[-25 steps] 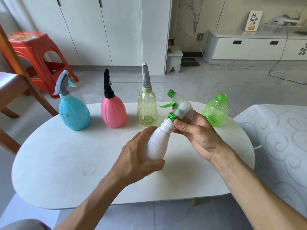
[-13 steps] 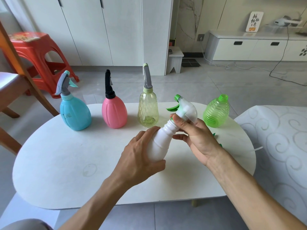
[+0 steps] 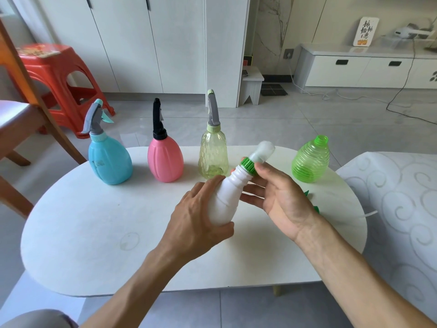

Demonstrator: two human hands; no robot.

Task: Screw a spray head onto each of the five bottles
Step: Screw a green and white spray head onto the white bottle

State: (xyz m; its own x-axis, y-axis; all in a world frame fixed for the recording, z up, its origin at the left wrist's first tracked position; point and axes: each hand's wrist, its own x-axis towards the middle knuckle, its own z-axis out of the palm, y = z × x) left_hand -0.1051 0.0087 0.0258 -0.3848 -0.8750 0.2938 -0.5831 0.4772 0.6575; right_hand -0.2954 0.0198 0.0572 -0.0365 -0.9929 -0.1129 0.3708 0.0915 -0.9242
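My left hand point(image 3: 196, 223) grips the body of a white bottle point(image 3: 227, 195), tilted up to the right above the table. A white spray head point(image 3: 263, 151) with a green collar point(image 3: 248, 164) sits on its neck. My right hand point(image 3: 281, 200) pinches that collar with thumb and fingertips, palm turned up. At the back stand a blue bottle point(image 3: 110, 159), a pink bottle point(image 3: 165, 159) and a clear yellow bottle point(image 3: 212, 157), each with a spray head on. A green ribbed bottle point(image 3: 311, 159) at the right has a bare neck. A green spray head point(image 3: 315, 209) lies mostly hidden behind my right wrist.
All of this is on a white oval table point(image 3: 94, 221). A wooden chair point(image 3: 16, 129) and a red stool point(image 3: 54, 74) are at the left. A swirl-patterned cushion point(image 3: 402, 197) borders the table's right end. A thin white tube point(image 3: 369, 213) pokes out there.
The spray head has turned on the white bottle, so its green trigger and nozzle no longer show. My right hand has shifted its grip down to the green collar. My left hand keeps holding the bottle.
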